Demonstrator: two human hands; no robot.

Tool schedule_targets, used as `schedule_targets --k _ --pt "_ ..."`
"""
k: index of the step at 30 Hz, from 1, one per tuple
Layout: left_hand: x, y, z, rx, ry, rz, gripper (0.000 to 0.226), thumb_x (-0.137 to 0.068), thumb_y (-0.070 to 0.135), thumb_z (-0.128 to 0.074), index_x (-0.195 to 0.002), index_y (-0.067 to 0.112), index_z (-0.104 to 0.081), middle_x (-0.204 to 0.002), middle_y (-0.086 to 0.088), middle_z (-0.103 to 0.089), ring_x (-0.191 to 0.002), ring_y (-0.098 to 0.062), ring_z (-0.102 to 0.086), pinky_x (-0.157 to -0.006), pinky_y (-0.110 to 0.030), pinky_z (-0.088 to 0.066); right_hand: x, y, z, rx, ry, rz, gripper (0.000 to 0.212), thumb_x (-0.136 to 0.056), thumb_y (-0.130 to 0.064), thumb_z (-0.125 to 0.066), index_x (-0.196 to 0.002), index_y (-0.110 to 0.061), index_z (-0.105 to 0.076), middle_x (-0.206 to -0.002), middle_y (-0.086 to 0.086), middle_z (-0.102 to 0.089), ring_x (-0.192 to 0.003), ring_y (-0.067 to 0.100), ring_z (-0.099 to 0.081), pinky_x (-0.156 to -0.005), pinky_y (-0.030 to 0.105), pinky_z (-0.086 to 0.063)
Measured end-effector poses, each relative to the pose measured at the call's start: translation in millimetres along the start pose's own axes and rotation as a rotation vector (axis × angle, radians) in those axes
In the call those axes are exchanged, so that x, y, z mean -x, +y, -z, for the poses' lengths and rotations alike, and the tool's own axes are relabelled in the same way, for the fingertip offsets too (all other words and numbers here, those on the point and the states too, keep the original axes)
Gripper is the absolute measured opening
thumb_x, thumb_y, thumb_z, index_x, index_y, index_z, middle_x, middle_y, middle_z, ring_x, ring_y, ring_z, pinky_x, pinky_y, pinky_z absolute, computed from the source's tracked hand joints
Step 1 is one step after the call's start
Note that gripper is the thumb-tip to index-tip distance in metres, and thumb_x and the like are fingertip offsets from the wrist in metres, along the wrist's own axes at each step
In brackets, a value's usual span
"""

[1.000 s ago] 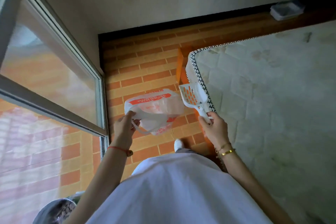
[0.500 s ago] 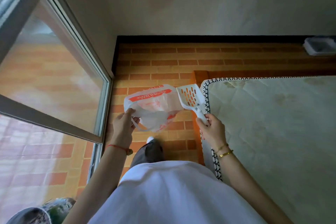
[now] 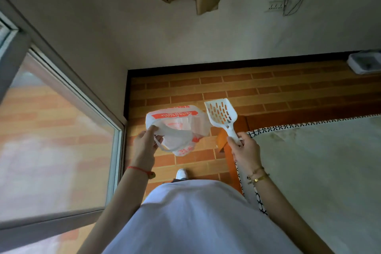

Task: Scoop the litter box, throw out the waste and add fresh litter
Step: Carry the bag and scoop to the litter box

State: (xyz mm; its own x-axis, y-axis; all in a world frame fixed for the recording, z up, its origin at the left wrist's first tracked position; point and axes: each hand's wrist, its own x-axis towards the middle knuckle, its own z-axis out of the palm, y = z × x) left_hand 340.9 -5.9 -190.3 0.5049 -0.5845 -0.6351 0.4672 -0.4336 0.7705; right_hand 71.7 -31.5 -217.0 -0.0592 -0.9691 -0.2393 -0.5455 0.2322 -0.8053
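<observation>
1. Two things are in hand: my left grip (image 3: 144, 146) is curled round the handle loops of a white and red plastic bag (image 3: 181, 128), which hangs in the air in front of me, above the brick-patterned floor (image 3: 226, 88)
2. My right grip (image 3: 245, 150) is clamped on the handle of the white slotted scoop (image 3: 221, 112); I see nothing lying in its blade
3. The scoop's long axis runs away from me and leans a little left, handle near and blade far; the blade's edge is just beside the bag, and I cannot tell whether they touch
4. The relation that counts: a white tray (image 3: 365, 64), which I take for the litter box, sits on the floor against the far wall, well apart from both grips, ahead and far to the right, past the corner of the bed (image 3: 319, 171)
5. The right grip is the nearer one, so I judge the scoop should lead, its blade swinging from left-leaning over to the right, with the bag following on the left
6. The tray's contents are too small to tell, and I judge the scooping is not yet begun
</observation>
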Motion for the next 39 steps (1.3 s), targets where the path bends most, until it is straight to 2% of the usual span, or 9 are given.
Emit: schedule_targets --k 8,13,19,24,27,29,33,37,39 --pt "-89.6 86.5 -65.9 -0.089 -0.066 -0.001 0.027 -0.090 0.016 -0.061 -0.113 0.001 -0.059 -0.111 -0.017 -0.065 -0.100 -0.028 -0.065 -0.096 -0.038 -0.052 -90.9 -53.4 -24.2 -0.074 0.069 -0.053 0.019 -0.088 -0.034 -0.063 -0.091 -0.015 -0.060 -0.064 0.010 -0.063 -0.048 0.018 -0.054 -0.045 0.029 -0.046" --pt "-135.7 117.8 -118.7 -0.124 -0.106 0.025 0.032 -0.090 0.016 -0.061 -0.117 -0.001 -0.060 -0.113 -0.020 -0.066 -0.098 -0.028 -0.066 -0.097 -0.040 -0.052 -145.9 -60.3 -23.6 -0.090 0.107 -0.118 0.021 -0.089 -0.035 -0.062 -0.094 -0.014 -0.062 -0.065 0.004 -0.062 -0.051 0.015 -0.056 -0.047 0.025 -0.046" --pt "-188.6 148.3 -202.3 -0.142 -0.162 0.062 0.030 -0.089 0.015 -0.062 -0.116 0.001 -0.060 -0.112 -0.017 -0.067 -0.093 -0.025 -0.067 -0.089 -0.036 -0.053 -231.2 -63.4 -10.0 -0.094 0.193 -0.205 0.028 -0.088 -0.039 -0.062 -0.103 -0.014 -0.060 -0.068 0.000 -0.064 -0.049 0.008 -0.057 -0.044 0.014 -0.041" --pt "-235.1 176.8 -291.0 -0.167 -0.186 0.091 0.029 -0.086 0.015 -0.064 -0.111 0.001 -0.062 -0.104 -0.018 -0.068 -0.086 -0.026 -0.068 -0.079 -0.036 -0.054 -319.1 -63.9 18.2 -0.110 0.230 -0.234 0.026 -0.086 -0.041 -0.061 -0.096 -0.016 -0.061 -0.072 0.003 -0.066 -0.057 0.016 -0.059 -0.055 0.028 -0.046" --pt "-256.3 194.6 -346.8 -0.234 -0.213 0.072 0.031 -0.085 0.021 -0.065 -0.111 0.003 -0.063 -0.100 -0.016 -0.067 -0.085 -0.027 -0.066 -0.076 -0.036 -0.050 -370.4 -69.4 42.2 -0.063 0.268 -0.221 0.029 -0.087 -0.039 -0.062 -0.098 -0.013 -0.062 -0.077 0.005 -0.066 -0.063 0.019 -0.060 -0.059 0.028 -0.049" --pt "-268.5 204.5 -383.9 -0.255 -0.237 0.066 0.030 -0.085 0.022 -0.065 -0.108 0.004 -0.064 -0.100 -0.015 -0.067 -0.085 -0.027 -0.064 -0.077 -0.037 -0.050 -400.3 -75.8 59.2 -0.074 0.286 -0.226 0.026 -0.088 -0.035 -0.063 -0.101 -0.013 -0.062 -0.080 0.003 -0.066 -0.066 0.017 -0.059 -0.060 0.023 -0.047" --pt "-284.1 219.8 -454.7 -0.267 -0.311 0.068 0.028 -0.089 0.016 -0.063 -0.113 0.002 -0.063 -0.101 -0.011 -0.066 -0.077 -0.019 -0.065 -0.062 -0.025 -0.053 -450.3 -81.8 88.7 -0.086 0.333 -0.247 0.024 -0.088 -0.038 -0.063 -0.102 -0.018 -0.061 -0.083 0.001 -0.068 -0.068 0.017 -0.064 -0.063 0.029 -0.055" --pt "-294.4 228.3 -518.8 -0.251 -0.374 0.080 0.007 -0.089 0.019 -0.064 -0.094 0.016 -0.068 -0.105 -0.008 -0.070 -0.091 -0.023 -0.066 -0.082 -0.035 -0.053 -492.5 -78.6 113.2 -0.120 0.393 -0.314 0.028 -0.087 -0.042 -0.063 -0.100 -0.017 -0.059 -0.082 0.002 -0.067 -0.067 0.019 -0.065 -0.061 0.029 -0.055" --pt "-302.8 230.8 -549.3 -0.287 -0.428 0.088 0.010 -0.088 0.020 -0.066 -0.096 0.016 -0.070 -0.104 -0.008 -0.071 -0.094 -0.023 -0.067 -0.082 -0.035 -0.054 -510.2 -77.9 125.0 -0.144 0.450 -0.334 0.028 -0.088 -0.039 -0.062 -0.100 -0.013 -0.060 -0.077 0.005 -0.066 -0.060 0.020 -0.062 -0.055 0.028 -0.053"
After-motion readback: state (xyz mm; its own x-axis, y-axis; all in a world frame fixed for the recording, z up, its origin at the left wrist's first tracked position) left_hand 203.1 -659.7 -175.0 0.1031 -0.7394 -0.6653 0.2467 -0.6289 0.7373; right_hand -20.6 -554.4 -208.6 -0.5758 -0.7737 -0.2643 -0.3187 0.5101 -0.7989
